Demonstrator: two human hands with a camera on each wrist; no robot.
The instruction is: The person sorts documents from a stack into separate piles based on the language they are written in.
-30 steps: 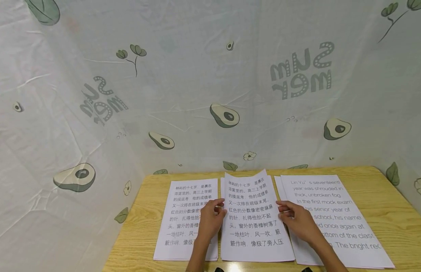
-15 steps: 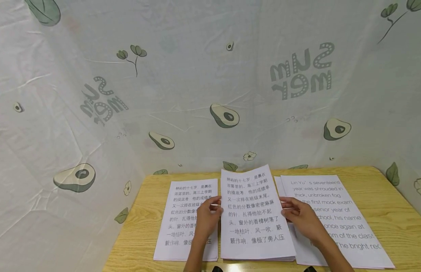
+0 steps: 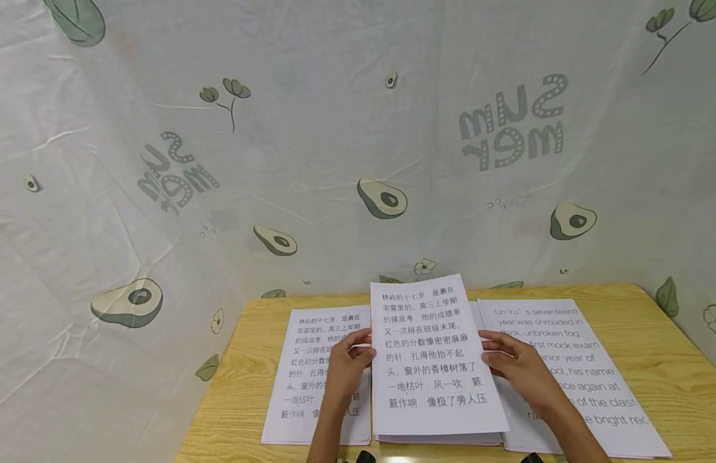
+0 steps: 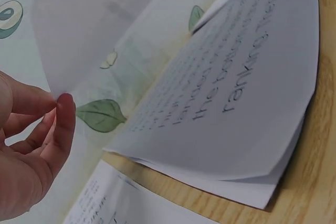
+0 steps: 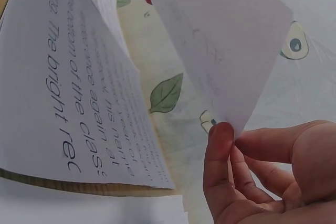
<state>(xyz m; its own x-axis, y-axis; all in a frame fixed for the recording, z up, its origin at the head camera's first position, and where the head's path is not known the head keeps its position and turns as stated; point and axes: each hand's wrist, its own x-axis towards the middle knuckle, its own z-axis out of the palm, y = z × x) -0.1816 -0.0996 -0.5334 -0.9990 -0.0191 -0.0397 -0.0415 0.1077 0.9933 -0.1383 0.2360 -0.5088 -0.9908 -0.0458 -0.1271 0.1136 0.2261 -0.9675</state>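
Note:
A white sheet of paper [image 3: 427,360] printed with Chinese text is raised over the middle stack. My left hand [image 3: 349,363] pinches its left edge between thumb and fingers, and the left wrist view shows that pinch up close. On the opposite edge, my right hand [image 3: 517,366] pinches the sheet in the same way. In the right wrist view the sheet [image 5: 226,51] slants upward from thumb and fingertip. Below it lies the middle stack [image 4: 231,150], whose top page carries English text; in the head view the raised sheet hides most of it.
On the left of the wooden table [image 3: 231,386] lies a stack of Chinese-printed pages [image 3: 283,411], partly behind my left forearm. A stack of English-printed pages [image 3: 612,399] lies on the right under my right forearm. A patterned curtain [image 3: 323,128] hangs behind the table.
The sheet has risen off the middle stack, its top edge higher and its bottom edge now clear of the pages below. Both hands have moved up slightly and spread outward with it.

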